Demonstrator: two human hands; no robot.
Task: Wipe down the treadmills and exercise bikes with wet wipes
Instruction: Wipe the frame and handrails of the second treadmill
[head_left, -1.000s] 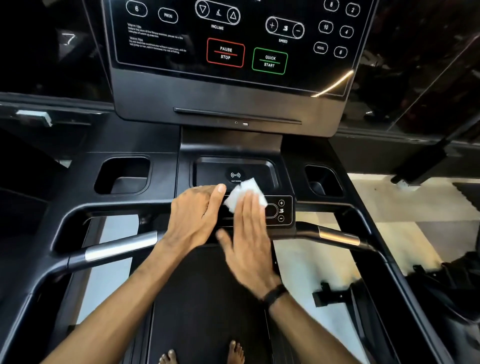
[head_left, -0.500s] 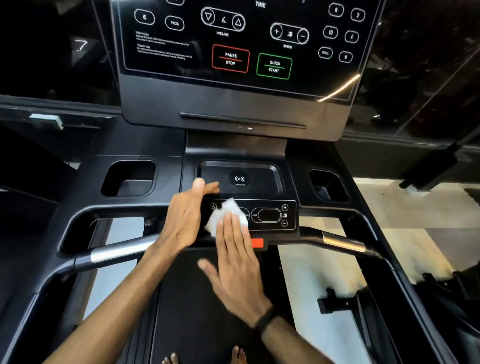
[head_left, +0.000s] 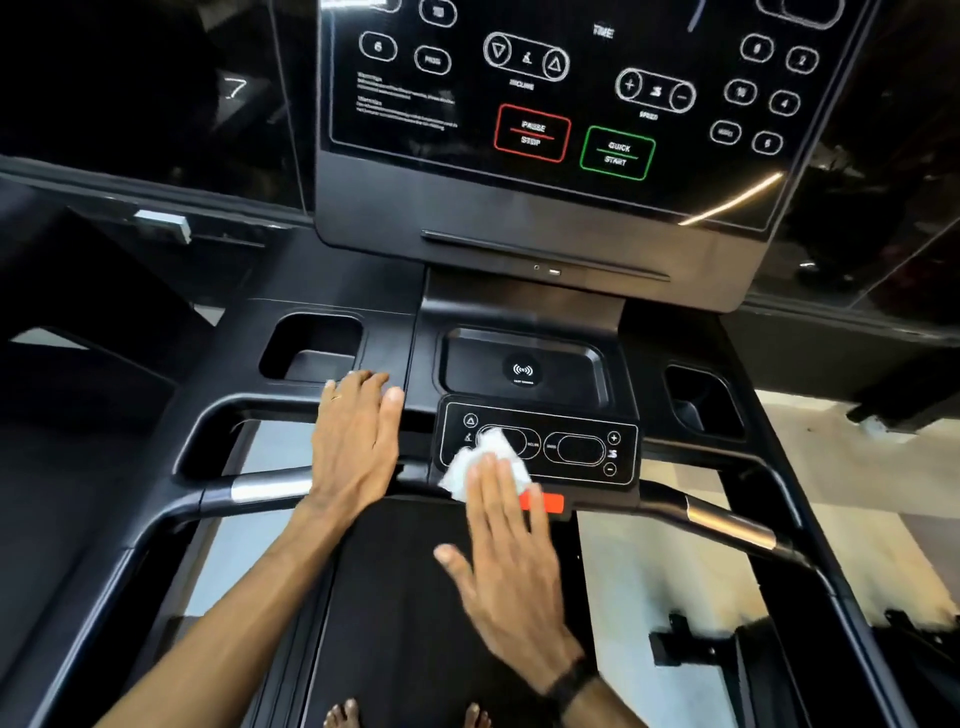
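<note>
Wipe (head_left: 485, 465) sits flat under your right hand (head_left: 511, 545), fingers spread, on the small control panel's (head_left: 540, 447) left end; panel runs off rightward. Left hand (head_left: 356, 441) rests open beside it, holding nothing.

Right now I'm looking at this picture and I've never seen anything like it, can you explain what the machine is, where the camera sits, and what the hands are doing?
The picture comes from a camera worn on a person's head, looking forward and down, so the two arms reaching in are that person's own. The machine is a treadmill: the big dark console at the top carries the red pause-stop and green quick-start buttons, and the black belt runs below, where the person's toes show. The right hand lies flat and presses a crumpled white wet wipe under its fingers against the small lower control panel, near the panel's left end. The left hand rests open on the frame beside the panel and holds nothing. A cup-holder recess sits just beyond it.
</note>
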